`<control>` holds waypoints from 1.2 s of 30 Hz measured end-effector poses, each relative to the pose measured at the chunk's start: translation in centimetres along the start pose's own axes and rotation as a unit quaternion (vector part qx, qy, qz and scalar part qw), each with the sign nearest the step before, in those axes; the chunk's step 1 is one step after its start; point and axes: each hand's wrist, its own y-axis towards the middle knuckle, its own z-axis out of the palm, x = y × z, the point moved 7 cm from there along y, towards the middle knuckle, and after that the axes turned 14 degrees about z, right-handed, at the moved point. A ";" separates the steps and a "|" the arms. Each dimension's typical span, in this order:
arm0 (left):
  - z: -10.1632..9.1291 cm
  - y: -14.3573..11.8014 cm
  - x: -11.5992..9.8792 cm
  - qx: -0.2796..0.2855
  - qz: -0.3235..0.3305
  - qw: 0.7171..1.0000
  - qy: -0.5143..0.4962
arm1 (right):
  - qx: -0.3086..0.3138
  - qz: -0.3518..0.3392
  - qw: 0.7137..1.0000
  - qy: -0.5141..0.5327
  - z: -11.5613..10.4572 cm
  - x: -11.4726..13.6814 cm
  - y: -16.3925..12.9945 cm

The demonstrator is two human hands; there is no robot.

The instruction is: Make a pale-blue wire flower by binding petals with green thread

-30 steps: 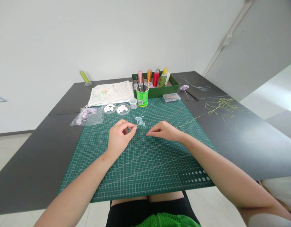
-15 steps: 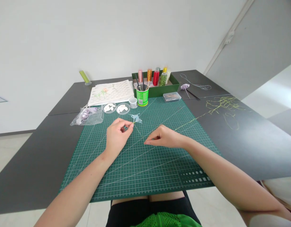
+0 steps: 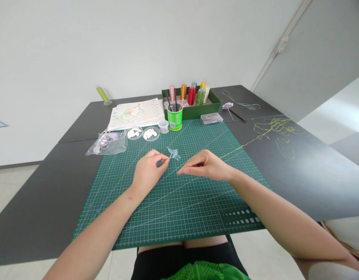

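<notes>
My left hand (image 3: 148,172) pinches the stem of a small pale blue flower piece (image 3: 174,153) just above the green cutting mat (image 3: 173,202). A short way to its right, my right hand (image 3: 205,165) pinches a thin yellow-green thread (image 3: 243,144). From those fingers the thread trails off to the right, across the mat and onto the dark table (image 3: 36,202). Both hands hover over the middle of the mat, their fingertips a few centimetres apart.
Behind the mat stand a green cup (image 3: 175,118) of tools, a green box (image 3: 208,105) of thread spools, two small dishes (image 3: 143,133), a plastic bag (image 3: 108,143), pattern sheets (image 3: 135,112) and a clear case (image 3: 211,118). Tangled yellow-green thread (image 3: 277,130) lies at the right.
My right hand pulled down and away from the flower, then came back up close to it. My left hand kept the flower pinched and shifted slightly.
</notes>
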 end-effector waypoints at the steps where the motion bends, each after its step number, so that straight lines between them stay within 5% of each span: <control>1: 0.2 0.0 -0.1 0.012 0.002 1.000 0.000 | -0.004 0.002 1.000 0.002 0.0 0.0 0.0; 16: 2.2 -0.4 -1.4 0.130 0.020 0.990 -0.054 | -0.105 -0.017 0.993 0.041 -1.5 -0.1 0.0; 36: 1.7 -0.7 -3.6 0.117 0.117 0.978 -0.124 | -0.158 0.028 0.987 -0.012 -3.1 -2.8 1.8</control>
